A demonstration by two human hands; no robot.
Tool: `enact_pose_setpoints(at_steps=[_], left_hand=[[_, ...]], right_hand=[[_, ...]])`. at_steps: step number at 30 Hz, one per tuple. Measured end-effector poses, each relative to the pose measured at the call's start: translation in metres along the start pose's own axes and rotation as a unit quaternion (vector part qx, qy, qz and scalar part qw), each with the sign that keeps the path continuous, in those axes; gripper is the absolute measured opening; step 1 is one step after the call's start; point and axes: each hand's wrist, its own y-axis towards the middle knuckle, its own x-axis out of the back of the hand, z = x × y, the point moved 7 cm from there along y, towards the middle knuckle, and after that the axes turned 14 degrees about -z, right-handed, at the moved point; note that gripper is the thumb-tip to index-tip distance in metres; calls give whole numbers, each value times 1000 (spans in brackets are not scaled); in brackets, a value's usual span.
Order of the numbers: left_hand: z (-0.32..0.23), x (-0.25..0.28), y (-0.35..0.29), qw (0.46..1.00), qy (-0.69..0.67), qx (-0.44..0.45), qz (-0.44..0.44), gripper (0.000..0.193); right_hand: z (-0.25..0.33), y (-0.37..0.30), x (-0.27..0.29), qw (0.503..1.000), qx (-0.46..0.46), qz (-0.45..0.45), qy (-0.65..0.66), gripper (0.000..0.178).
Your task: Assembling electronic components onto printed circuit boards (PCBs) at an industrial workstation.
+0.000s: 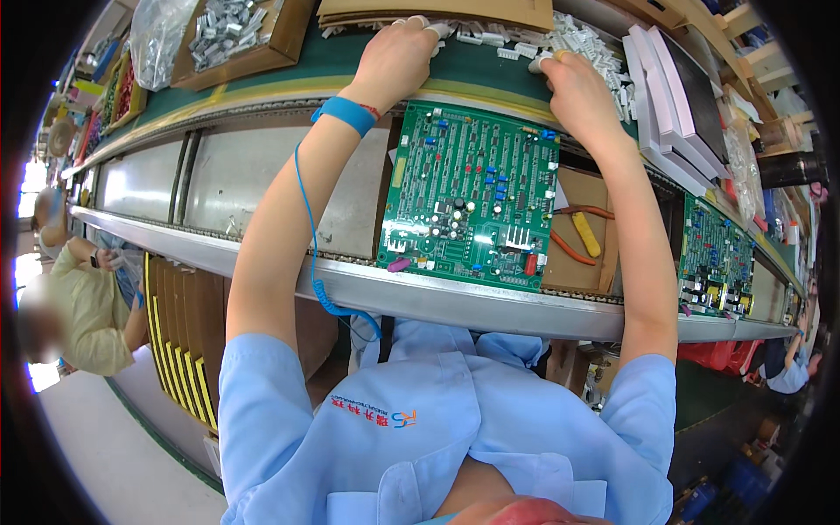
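Note:
Both my arms stretch over the rail to small white plastic connectors (pixel 582 44) strewn on a green mat (pixel 483 75). My left hand (pixel 398 59), with pale finger cots and a blue wrist strap (pixel 344 114), is closed among the connectors by a cardboard sheet (pixel 437 12). My right hand (pixel 584 94) has its fingers pinched together beside the connector pile; finger cots cover its tips. Whatever either set of fingertips holds is too small to make out. Below and between my forearms lies a green circuit board (pixel 472 188) crowded with components, untouched.
Orange-handled pliers with a yellow part (pixel 584 234) lie in a cardboard tray (pixel 608 267) right of the board. A cardboard box (pixel 241 66) of metal parts stands far left, white boxes (pixel 669 96) right. Another board (pixel 717 249) sits further right. A person (pixel 96 306) is at left.

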Motion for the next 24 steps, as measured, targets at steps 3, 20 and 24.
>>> enact_pose_setpoints(at_steps=[3, 20, 24], left_hand=[[-5, 14, -3, 994, -68, 33, -83, 19], [51, 78, -53, 957, -232, 174, -17, 21], [40, 102, -36, 932, -223, 286, 31, 16]], right_hand=[[-1, -1, 3, 997, 1, -65, 46, 26], [63, 6, 26, 995, -48, 0, 82, 11], [92, 5, 6, 994, -9, 17, 103, 9]])
